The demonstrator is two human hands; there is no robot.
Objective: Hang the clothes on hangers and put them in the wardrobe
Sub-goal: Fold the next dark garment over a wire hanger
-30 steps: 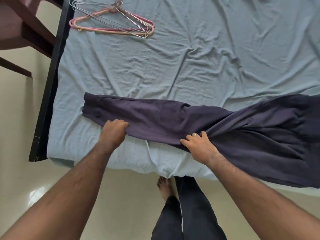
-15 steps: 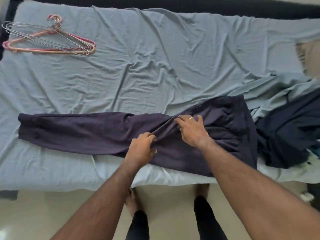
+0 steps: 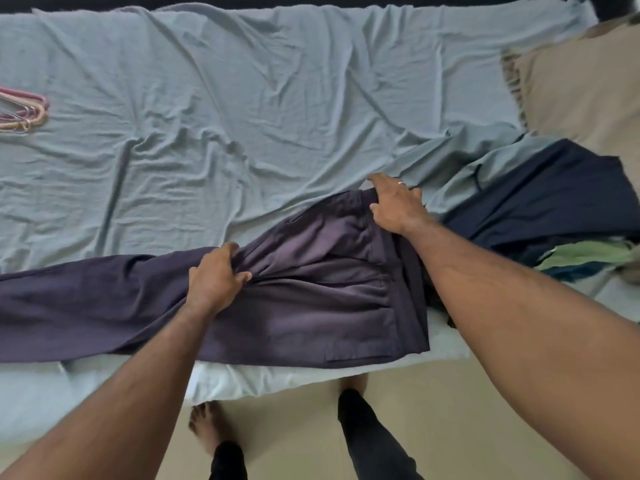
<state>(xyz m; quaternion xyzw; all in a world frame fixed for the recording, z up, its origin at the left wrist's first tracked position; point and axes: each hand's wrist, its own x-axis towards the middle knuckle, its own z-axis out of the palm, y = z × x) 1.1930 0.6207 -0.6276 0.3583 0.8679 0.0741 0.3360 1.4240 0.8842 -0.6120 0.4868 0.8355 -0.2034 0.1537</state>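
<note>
A pair of dark purple trousers lies lengthwise along the near edge of the bed, legs to the left, waistband to the right. My left hand grips a bunch of the fabric near the crotch, fingers curled into the cloth. My right hand is at the far corner of the waistband, its fingers over the band's edge. Pink and wire hangers lie at the bed's far left, cut by the frame edge.
The bed is covered with a wrinkled light blue sheet. A pile of other clothes, navy and green, sits at the right. A beige pillow lies at the back right. My feet stand on the tiled floor.
My view and both hands have shifted right along the trousers. The right hand went from the middle to the waistband corner; the left moved from the leg to the crotch.
</note>
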